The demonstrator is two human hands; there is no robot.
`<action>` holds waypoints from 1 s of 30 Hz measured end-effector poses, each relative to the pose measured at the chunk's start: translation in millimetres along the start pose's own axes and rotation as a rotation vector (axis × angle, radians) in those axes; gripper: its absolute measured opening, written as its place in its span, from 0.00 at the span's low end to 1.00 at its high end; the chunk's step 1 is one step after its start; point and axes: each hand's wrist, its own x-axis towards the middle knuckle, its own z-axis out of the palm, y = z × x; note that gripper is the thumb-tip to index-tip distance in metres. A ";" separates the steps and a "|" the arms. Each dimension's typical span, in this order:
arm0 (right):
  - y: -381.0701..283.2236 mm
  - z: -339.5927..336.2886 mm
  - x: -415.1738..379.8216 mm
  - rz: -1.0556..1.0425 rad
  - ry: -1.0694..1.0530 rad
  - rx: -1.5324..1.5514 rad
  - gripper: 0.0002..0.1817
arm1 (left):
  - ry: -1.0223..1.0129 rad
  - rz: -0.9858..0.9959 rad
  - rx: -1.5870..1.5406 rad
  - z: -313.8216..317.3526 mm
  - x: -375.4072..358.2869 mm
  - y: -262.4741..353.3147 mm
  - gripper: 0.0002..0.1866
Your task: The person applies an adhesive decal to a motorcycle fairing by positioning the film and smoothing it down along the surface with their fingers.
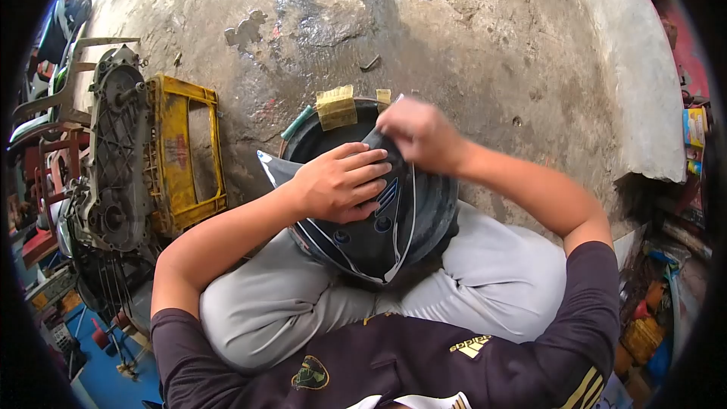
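Note:
A dark plastic motorcycle body panel (pixel 356 233) with pale, worn edges lies tilted across a black basin (pixel 447 204) between my knees. My left hand (pixel 344 182) rests flat on the panel with its fingers spread. At the panel's far upper edge, my right hand (pixel 418 130) is curled closed and smeared by motion. Whatever its fingers hold, if anything, is hidden. A yellowish piece of sandpaper (pixel 336 107) hangs over the basin's far rim, and a smaller yellowish piece (pixel 384 98) sits beside it. A teal strip (pixel 297 123) lies on the rim at the left.
A yellow plastic crate (pixel 178 155) and a metal engine casing (pixel 113 159) stand close on my left. Wet patches mark the concrete floor (pixel 485 38), where a small dark piece (pixel 370 64) lies. A concrete ledge (pixel 644 98) and piled clutter (pixel 644 337) are on the right.

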 end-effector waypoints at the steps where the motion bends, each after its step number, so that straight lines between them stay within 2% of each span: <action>1: 18.1 -4.1 2.8 0.028 0.055 -0.020 0.10 | 0.004 0.003 0.002 -0.6 -0.2 -0.1 0.17; 2: 29.1 -9.8 7.4 0.113 0.109 -0.064 0.10 | 0.005 0.002 0.004 -0.2 -1.2 0.3 0.17; 5: 22.3 -8.8 3.2 0.210 0.084 -0.093 0.09 | 0.008 0.007 0.001 -0.6 -0.8 -1.2 0.17; 6: 13.9 -1.3 0.1 0.080 0.096 -0.009 0.09 | 0.004 0.006 0.003 -0.5 -0.7 -1.1 0.17; 9: -5.0 -0.5 -0.5 -0.014 -0.018 0.031 0.08 | 0.004 -0.003 -0.001 0.6 -0.6 -0.5 0.17; 11: 19.2 -4.0 2.6 0.014 0.019 0.026 0.07 | 0.003 -0.005 -0.002 0.2 -1.8 0.2 0.17; 13: 32.5 -13.2 10.3 0.224 0.088 -0.028 0.08 | 0.008 0.000 0.001 1.1 -1.8 -0.5 0.16; 14: 29.2 -13.1 11.1 0.233 0.079 -0.067 0.07 | 0.010 0.003 0.007 0.7 -1.0 -0.9 0.16; 15: 22.4 -8.7 8.5 0.229 0.083 -0.070 0.07 | 0.006 0.005 0.006 0.4 -0.8 -1.2 0.17; 17: -3.2 2.1 0.8 0.027 0.042 0.039 0.07 | 0.000 0.004 0.001 0.2 -0.4 -1.3 0.17; 18: -12.7 2.8 -1.5 0.000 -0.037 0.029 0.07 | 0.003 0.001 0.006 -0.2 -0.4 -1.1 0.17; 21: 10.6 -5.8 2.3 0.003 0.004 -0.057 0.08 | 0.006 -0.006 0.001 0.4 -1.7 0.6 0.17; 22: 27.5 -7.7 1.3 0.087 0.045 -0.068 0.10 | 0.012 -0.005 0.005 -0.2 -1.0 0.0 0.17; 23: 30.7 -6.2 -2.0 0.083 0.044 -0.070 0.10 | 0.014 -0.005 0.009 -0.5 -0.8 0.2 0.17; 25: 29.5 -4.7 -5.5 0.255 0.082 -0.101 0.11 | 0.010 -0.002 -0.006 -0.9 -0.2 -0.4 0.17; 27: 18.7 -5.5 -12.0 0.177 0.057 -0.194 0.10 | 0.009 0.000 0.001 -1.0 0.0 -1.7 0.17; 30: 27.4 -6.9 -18.1 0.331 0.186 -0.033 0.10 | 0.009 -0.008 -0.003 0.6 -2.3 -0.2 0.17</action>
